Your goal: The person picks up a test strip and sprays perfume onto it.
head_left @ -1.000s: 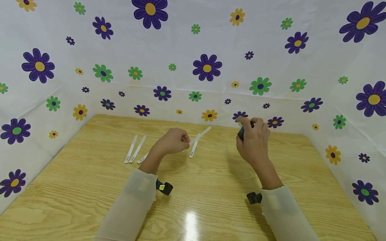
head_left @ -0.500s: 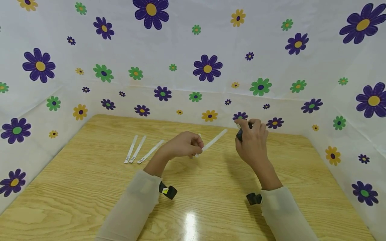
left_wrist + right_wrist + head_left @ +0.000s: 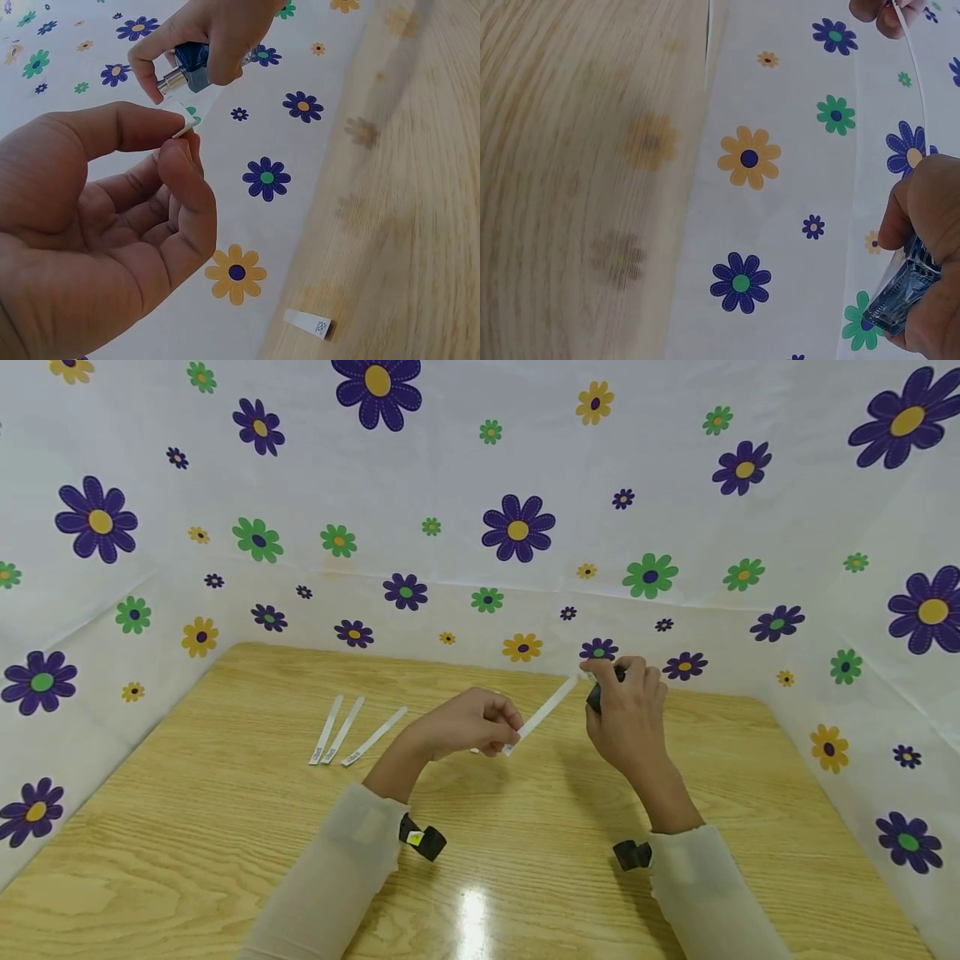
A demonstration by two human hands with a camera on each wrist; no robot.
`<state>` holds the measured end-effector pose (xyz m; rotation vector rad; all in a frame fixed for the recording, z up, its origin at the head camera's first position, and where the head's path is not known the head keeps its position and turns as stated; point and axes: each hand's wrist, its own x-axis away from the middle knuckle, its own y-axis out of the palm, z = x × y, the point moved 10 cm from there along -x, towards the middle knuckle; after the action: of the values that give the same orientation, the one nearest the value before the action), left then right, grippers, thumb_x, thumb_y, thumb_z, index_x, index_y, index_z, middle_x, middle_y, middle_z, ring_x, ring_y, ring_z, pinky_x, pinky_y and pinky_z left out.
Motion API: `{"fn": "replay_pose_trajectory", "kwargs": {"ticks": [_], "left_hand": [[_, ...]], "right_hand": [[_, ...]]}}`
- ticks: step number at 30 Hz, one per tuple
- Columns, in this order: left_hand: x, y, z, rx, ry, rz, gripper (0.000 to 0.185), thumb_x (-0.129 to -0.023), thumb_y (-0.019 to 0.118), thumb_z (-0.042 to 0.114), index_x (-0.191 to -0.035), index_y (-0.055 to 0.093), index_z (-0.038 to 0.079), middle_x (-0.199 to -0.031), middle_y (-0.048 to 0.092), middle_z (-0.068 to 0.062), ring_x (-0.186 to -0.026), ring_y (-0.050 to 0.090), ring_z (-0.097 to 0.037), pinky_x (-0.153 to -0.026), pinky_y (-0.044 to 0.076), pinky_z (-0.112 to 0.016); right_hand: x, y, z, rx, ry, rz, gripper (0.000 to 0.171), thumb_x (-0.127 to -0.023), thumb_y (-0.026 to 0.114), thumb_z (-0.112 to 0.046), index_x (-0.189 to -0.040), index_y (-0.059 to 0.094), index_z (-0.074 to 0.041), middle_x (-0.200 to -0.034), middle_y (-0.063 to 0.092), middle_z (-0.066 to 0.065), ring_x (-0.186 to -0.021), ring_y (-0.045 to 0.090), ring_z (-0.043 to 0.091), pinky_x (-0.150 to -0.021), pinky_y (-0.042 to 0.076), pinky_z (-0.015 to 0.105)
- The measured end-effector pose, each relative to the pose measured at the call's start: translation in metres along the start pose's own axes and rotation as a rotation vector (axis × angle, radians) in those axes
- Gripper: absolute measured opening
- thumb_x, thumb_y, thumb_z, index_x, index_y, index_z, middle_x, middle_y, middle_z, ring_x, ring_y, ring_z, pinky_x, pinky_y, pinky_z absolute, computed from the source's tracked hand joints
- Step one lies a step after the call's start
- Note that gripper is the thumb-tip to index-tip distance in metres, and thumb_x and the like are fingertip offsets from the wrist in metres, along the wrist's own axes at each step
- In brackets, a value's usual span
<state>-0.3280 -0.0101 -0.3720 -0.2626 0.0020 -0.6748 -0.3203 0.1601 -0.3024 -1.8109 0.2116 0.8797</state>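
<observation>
the blue glass spray bottle (image 3: 195, 67) was raised above the wooden counter (image 3: 525, 852), in the grip of the right hand (image 3: 630, 718), with fingers curled round its body and the index finger out at the silver sprayer (image 3: 172, 81). left of the bottle, as the person faced it, the left hand (image 3: 468, 727) had a narrow grip, thumb and fingertips pinching the printed end of a white paper strip (image 3: 550, 706). the strip slanted up to the bottle, its far end just beside the sprayer; whether they touched i could not tell.

just beyond the bottle, the counter's far edge met a flowered sheet (image 3: 450, 468); the side edge ran well to the bottle's right. a wide stretch of wood grain spread on the near side of the bottle, and between the hands there was only the strip. well left of the bottle, three flat strips (image 3: 345, 731) lay on the counter.

half a second earlier the held strip's end had been apart from the bottle; the left hand had since come closer to it, now covering most of a loose strip (image 3: 307, 322) on the counter. the bottle had hardly moved.
</observation>
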Motion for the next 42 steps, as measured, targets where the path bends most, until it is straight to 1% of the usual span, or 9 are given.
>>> {"fn": "replay_pose_trajectory", "kwargs": {"ticks": [8, 16, 24, 32, 42], "left_hand": [[-0.0008, 0.0024, -0.0001, 0.020, -0.010, -0.010, 0.010, -0.098, 0.065, 0.006, -0.106, 0.066, 0.000, -0.090, 0.065, -0.009, -0.073, 0.057, -0.017, -0.077, 0.056, -0.044], [-0.0003, 0.0031, 0.0002, 0.020, -0.018, -0.005, 0.010, -0.098, 0.064, 0.006, -0.106, 0.065, 0.000, -0.092, 0.064, -0.009, -0.074, 0.057, -0.017, -0.078, 0.056, -0.042], [0.0003, 0.0031, -0.0006, 0.018, -0.025, -0.001, 0.011, -0.098, 0.064, 0.006, -0.107, 0.065, 0.000, -0.091, 0.064, -0.009, -0.074, 0.057, -0.017, -0.072, 0.055, -0.032], [0.0003, 0.0018, -0.0024, 0.008, -0.025, 0.001, 0.012, -0.099, 0.064, 0.005, -0.108, 0.065, -0.001, -0.091, 0.064, -0.009, -0.075, 0.058, -0.017, -0.074, 0.056, -0.034], [0.0004, 0.0027, -0.0011, 0.012, -0.014, -0.004, 0.011, -0.099, 0.064, 0.006, -0.107, 0.066, -0.001, -0.091, 0.064, -0.009, -0.074, 0.057, -0.017, -0.072, 0.055, -0.033]], "right_hand": [[0.0010, 0.0013, -0.0038, 0.028, -0.027, -0.010, 0.056, -0.081, 0.073, 0.006, -0.127, 0.053, -0.018, -0.122, 0.045, 0.033, -0.099, 0.043, 0.051, -0.076, 0.037, 0.058], [0.0020, 0.0033, -0.0028, 0.054, -0.027, -0.011, 0.057, -0.080, 0.075, 0.006, -0.126, 0.053, -0.018, -0.121, 0.045, 0.031, -0.099, 0.043, 0.050, -0.076, 0.037, 0.058], [0.0022, 0.0022, -0.0018, 0.032, -0.020, 0.002, 0.056, -0.080, 0.074, 0.006, -0.127, 0.052, -0.017, -0.123, 0.045, 0.032, -0.102, 0.043, 0.051, -0.078, 0.037, 0.059], [0.0005, 0.0008, -0.0029, 0.015, -0.018, 0.000, 0.056, -0.081, 0.072, 0.006, -0.128, 0.052, -0.018, -0.124, 0.044, 0.033, -0.101, 0.042, 0.051, -0.078, 0.036, 0.058], [0.0007, 0.0033, -0.0054, 0.042, -0.029, -0.020, 0.057, -0.080, 0.073, 0.007, -0.126, 0.052, -0.017, -0.123, 0.046, 0.033, -0.102, 0.044, 0.051, -0.076, 0.038, 0.057]]}}
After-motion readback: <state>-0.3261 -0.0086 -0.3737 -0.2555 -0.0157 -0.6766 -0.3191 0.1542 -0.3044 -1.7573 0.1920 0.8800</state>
